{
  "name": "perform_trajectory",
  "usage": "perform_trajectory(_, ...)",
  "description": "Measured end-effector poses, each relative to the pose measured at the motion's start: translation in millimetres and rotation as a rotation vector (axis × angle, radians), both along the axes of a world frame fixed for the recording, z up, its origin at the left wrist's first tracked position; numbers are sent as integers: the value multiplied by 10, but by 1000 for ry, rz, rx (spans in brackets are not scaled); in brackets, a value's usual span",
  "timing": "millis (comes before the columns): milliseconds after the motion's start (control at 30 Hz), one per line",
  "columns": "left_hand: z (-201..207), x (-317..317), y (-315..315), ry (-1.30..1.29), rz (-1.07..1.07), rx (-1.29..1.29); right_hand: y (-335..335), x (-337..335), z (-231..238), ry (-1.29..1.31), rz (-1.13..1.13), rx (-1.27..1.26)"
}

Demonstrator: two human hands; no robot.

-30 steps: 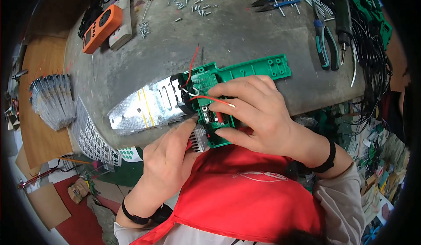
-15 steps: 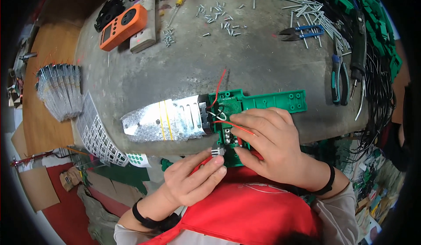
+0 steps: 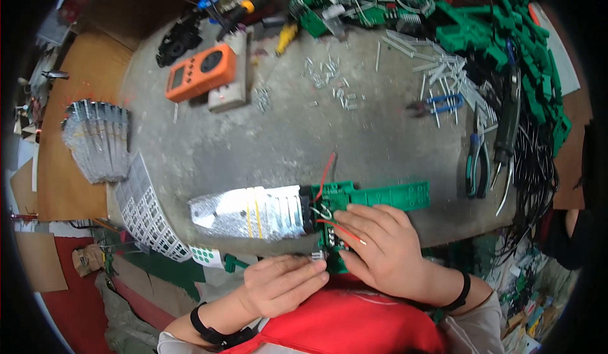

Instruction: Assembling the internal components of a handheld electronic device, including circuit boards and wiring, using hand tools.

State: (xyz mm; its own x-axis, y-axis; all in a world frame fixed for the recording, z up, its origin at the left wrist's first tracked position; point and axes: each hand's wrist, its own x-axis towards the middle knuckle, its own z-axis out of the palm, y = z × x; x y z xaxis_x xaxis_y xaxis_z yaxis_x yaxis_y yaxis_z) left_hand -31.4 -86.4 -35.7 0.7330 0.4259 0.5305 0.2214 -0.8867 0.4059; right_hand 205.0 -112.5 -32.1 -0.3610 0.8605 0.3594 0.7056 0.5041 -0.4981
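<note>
A green plastic housing (image 3: 392,195), open with a circuit board inside, lies at the table's near edge. Joined to its left is a metal blade-shaped part in bubble wrap (image 3: 234,213), bound with yellow bands. My left hand (image 3: 285,284) is closed, thumb and forefinger pinching a small block with metal pins (image 3: 318,255) at the housing's near left corner. My right hand (image 3: 383,243) grips the housing from the right, fingers over the board and thumb on the near side. A red wire (image 3: 327,173) sticks up; another red wire (image 3: 347,231) runs by my right fingers. Short white wires (image 3: 324,212) curl between them.
An orange meter (image 3: 201,74) rests on a power strip at the far left. Loose screws (image 3: 326,69), metal rods (image 3: 443,69), blue snips (image 3: 437,105) and pliers (image 3: 478,164) lie beyond. Green housings (image 3: 538,56) pile up far right, beside black cables (image 3: 535,183). Wrapped parts (image 3: 98,141) sit left.
The view has tilted up, so the tabletop and assembly appear lower and more of the far clutter shows. Both hands keep nearly the same hold on the housing and the small block.
</note>
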Motion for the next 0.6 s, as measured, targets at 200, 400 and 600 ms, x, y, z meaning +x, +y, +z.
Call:
perform_trajectory(200, 303, -36, 142, 64, -25, -14, -20, 103, 56, 88, 27, -20)
perform_trajectory(400, 602, -311, 1181, 244, 453, 161, 499, 540, 685, -150, -45, -71)
perform_trajectory(600, 519, -406, 2258, 244, 651, 84, 2013, 412, 709, -325, 78, 129)
